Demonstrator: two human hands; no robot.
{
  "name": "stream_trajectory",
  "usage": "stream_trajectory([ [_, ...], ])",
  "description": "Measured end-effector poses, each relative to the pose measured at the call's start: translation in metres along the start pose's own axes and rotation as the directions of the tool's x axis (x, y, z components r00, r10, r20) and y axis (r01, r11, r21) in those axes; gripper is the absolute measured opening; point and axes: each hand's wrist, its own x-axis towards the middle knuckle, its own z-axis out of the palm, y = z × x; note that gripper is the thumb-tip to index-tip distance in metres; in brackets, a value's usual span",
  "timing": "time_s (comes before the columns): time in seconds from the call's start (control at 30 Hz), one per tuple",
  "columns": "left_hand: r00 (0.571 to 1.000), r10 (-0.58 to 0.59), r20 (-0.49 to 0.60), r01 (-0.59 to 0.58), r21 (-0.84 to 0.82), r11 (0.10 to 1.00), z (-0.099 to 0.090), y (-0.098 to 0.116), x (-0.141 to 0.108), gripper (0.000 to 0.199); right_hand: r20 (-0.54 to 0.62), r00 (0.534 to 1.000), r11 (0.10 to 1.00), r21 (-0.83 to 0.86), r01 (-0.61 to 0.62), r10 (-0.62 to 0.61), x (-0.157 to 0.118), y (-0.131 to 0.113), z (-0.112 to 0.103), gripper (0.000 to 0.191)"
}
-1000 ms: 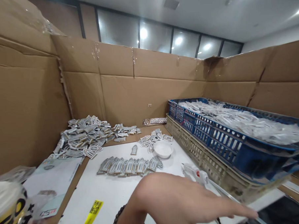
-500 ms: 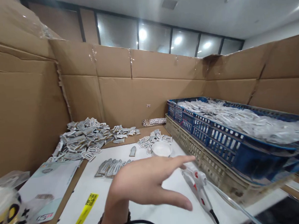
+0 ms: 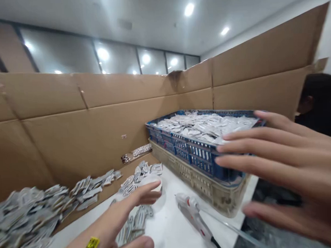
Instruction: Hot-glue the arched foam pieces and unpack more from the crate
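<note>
The right grip [image 3: 290, 162], blurred and cut off, hides part of the blue crate [image 3: 183, 149]. The left grip [image 3: 112, 225] partly covers the white bowl [image 3: 155, 180]; left of it, a grey pile [image 3: 27, 214] is cut off.

We see a moderately bright scene lit by round ceiling lights [image 3: 189, 9] with hazy glare, reflections in the window panes [image 3: 118, 56], motion-softened hands [image 3: 288, 162] and stretched, blurry edges.
</note>
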Motion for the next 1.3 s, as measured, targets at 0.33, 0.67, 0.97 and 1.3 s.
stream_trajectory([
  [0.33,0.970,0.198,-0.140,-0.216,-0.128,0.968,0.011,0.019,0.113,0.041,0.717,0.677,0.957,0.048,-0.287,0.167,0.122,0.127,0.117,0.046],
  [0.67,0.955,0.252,-0.159,-0.249,0.037,0.968,0.011,0.021,0.177,0.037,0.997,-0.008,0.883,0.068,-0.464,-0.081,0.123,0.207,0.230,0.043],
  [0.97,0.874,0.472,-0.113,-0.405,0.365,0.838,0.037,0.011,0.230,0.046,0.930,0.315,0.923,0.277,-0.268,-0.187,0.045,0.174,0.175,0.137],
  [1.3,0.766,0.616,-0.185,-0.508,0.414,0.755,0.060,-0.018,0.251,0.044,0.416,0.479,0.627,0.620,0.472,-0.773,0.024,0.181,0.268,0.079],
])
